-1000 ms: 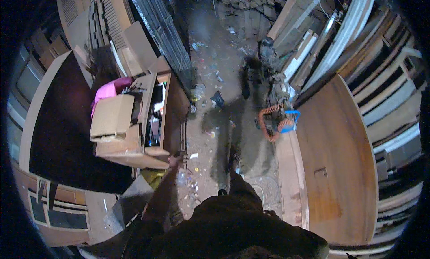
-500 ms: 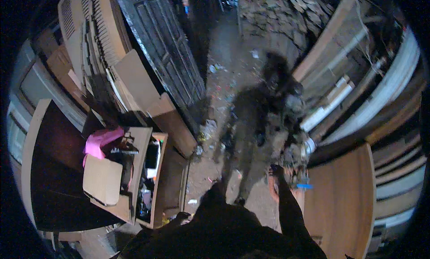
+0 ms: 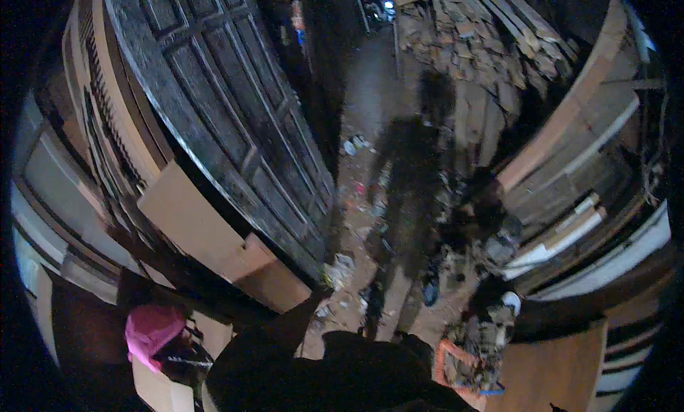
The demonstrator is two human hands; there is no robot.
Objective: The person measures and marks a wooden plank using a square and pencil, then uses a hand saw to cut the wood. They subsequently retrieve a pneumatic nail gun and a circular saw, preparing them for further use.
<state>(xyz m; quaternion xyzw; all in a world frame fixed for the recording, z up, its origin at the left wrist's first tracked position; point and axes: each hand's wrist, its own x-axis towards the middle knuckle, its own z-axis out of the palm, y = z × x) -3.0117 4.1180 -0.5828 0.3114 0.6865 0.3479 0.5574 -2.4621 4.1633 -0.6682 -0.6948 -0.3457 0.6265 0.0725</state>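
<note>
Neither of my hands can be made out; only my dark clothed body fills the bottom middle. Just right of it stands an orange crate (image 3: 443,366), beside a heap of dusty greyish parts (image 3: 486,348). A blue strip (image 3: 491,392) lies at the crate's lower edge. To my left, a bright pink cloth (image 3: 153,332) rests on a cabinet, with a light cardboard piece (image 3: 160,390) below it. My body hides most of the cabinet.
A large dark panelled door (image 3: 221,98) leans at the left, with tan boards (image 3: 189,212) beside it. Stacked wood pieces (image 3: 470,41) rise at the far right. Litter (image 3: 340,269) dots the dirt floor. A brown wooden panel (image 3: 552,369) stands at the near right.
The view has tilted up and ahead, so the cabinet and crate sit lower in it. My right arm, stretched beside the orange crate before, and my left hand near the cabinet have left view.
</note>
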